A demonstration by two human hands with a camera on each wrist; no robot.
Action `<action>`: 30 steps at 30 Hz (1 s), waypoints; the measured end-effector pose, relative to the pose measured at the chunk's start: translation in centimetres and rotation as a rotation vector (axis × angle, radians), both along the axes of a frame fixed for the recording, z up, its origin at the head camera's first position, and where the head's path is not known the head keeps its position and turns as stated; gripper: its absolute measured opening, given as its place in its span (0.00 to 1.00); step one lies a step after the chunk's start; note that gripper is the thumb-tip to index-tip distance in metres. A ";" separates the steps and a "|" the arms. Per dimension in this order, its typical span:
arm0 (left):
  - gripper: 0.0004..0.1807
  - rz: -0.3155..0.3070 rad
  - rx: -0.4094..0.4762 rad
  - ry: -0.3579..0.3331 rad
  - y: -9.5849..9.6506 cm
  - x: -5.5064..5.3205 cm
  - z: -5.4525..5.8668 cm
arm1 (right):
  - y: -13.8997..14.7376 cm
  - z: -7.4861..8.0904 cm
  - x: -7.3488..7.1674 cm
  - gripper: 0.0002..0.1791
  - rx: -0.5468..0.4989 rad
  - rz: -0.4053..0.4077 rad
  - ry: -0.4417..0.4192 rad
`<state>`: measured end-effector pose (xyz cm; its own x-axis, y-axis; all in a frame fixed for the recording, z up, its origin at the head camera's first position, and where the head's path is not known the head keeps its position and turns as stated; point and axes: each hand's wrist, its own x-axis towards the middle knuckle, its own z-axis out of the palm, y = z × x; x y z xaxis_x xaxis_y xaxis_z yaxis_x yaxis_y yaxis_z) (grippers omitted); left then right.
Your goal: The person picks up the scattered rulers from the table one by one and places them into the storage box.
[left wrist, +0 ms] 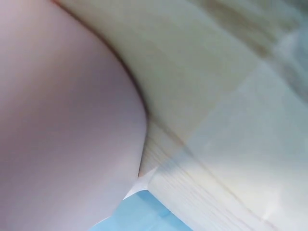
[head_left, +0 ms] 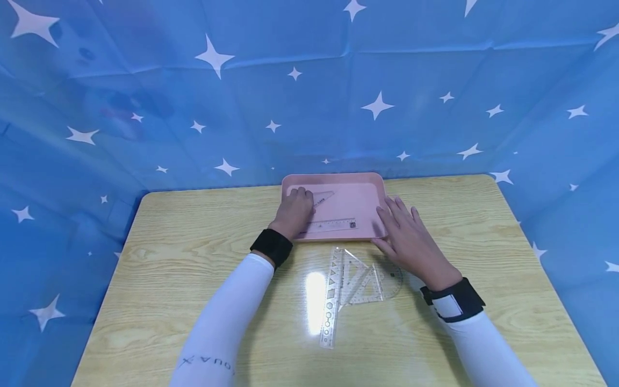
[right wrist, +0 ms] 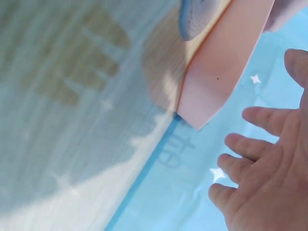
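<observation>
My left hand (head_left: 295, 210) reaches into the left side of a pink tray (head_left: 365, 201), its fingers bent down over a clear set square (head_left: 324, 198). The set square sticks out to the right between the fingers and thumb, its left part hidden by the hand. Below it in the tray lies a short clear ruler (head_left: 333, 224). At the tray's right front corner is my right hand (head_left: 411, 239), fingers spread and fairly straight. In the right wrist view, that hand's palm (right wrist: 274, 178) shows beside the tray wall (right wrist: 216, 77), holding nothing.
In front of the tray, a clear stencil ruler (head_left: 330, 306) lies lengthwise on the wooden table (head_left: 193, 279). Beside it, overlapping clear set squares (head_left: 371, 290) lie next to a clear protractor (head_left: 395, 279). A blue star-patterned cloth (head_left: 309, 107) hangs behind the tray.
</observation>
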<state>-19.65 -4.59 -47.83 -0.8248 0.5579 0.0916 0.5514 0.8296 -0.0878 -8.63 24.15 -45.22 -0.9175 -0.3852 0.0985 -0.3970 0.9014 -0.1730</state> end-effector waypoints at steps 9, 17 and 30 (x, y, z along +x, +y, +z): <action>0.21 0.023 -0.060 0.011 0.1 -0.5 -0.6 | 1.2 -0.6 1.8 0.41 -0.005 -0.042 -0.041; 0.25 0.042 -0.029 -0.022 0.1 -0.5 -0.5 | 1.7 -1.0 3.3 0.42 -0.009 -0.071 -0.067; 0.36 0.059 0.136 -0.235 -0.5 0.3 0.1 | 1.4 -2.1 5.0 0.43 -0.038 -0.061 -0.035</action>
<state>-19.32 -5.12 -47.71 -0.8631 0.5038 -0.0357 0.4937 0.8564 0.1510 -3.62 25.50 -47.31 -0.9424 -0.3247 0.0796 -0.3343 0.9165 -0.2198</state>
